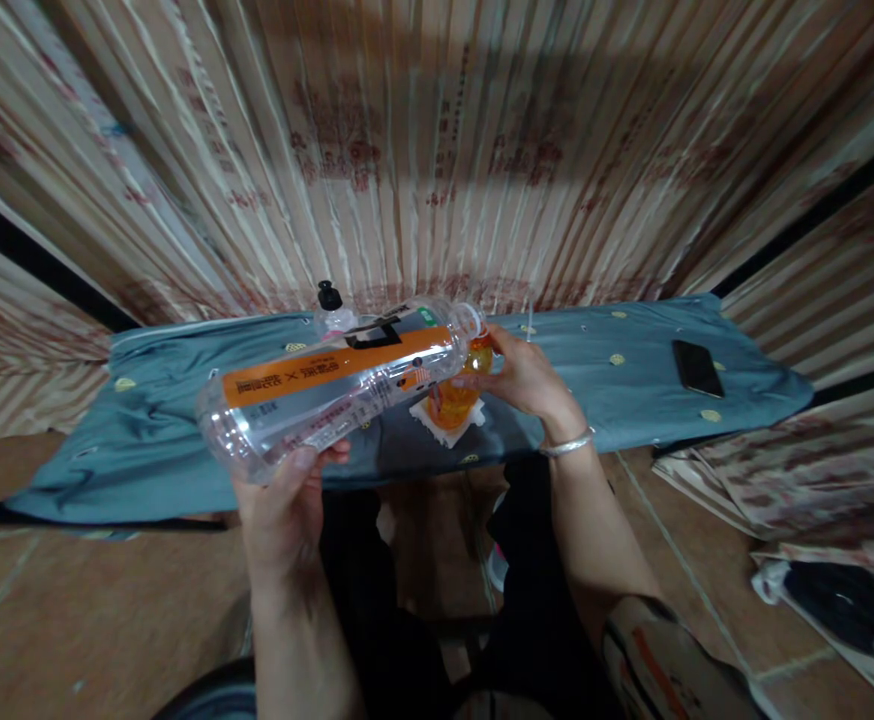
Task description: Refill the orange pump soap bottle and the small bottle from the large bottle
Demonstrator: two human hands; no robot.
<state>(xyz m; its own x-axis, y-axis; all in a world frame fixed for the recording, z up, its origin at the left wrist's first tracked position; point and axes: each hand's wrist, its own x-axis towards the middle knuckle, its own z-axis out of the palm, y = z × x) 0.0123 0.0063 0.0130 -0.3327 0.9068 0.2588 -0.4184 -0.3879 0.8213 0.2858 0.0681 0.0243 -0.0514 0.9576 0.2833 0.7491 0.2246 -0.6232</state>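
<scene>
My left hand [287, 500] grips the lower end of a large clear plastic bottle [347, 375] with an orange and silver label. The bottle is tilted nearly flat, its uncapped neck pointing right. Below that neck stands a smaller bottle [452, 402] of clear orange colour, on a folded white cloth or tissue [443, 436]. Fingers of my right hand [523, 372] are wrapped around the orange bottle near its top; a silver bangle [568, 446] circles that wrist. The large bottle's neck partly hides the top of the orange one. I cannot tell whether liquid flows between them.
The narrow table has a teal cloth [602, 400] with leaf prints. Behind the large bottle stands a clear bottle with a black cap [328, 296]. A dark phone [697, 368] lies at the right. Pleated curtains [422, 150] hang close behind and at both sides.
</scene>
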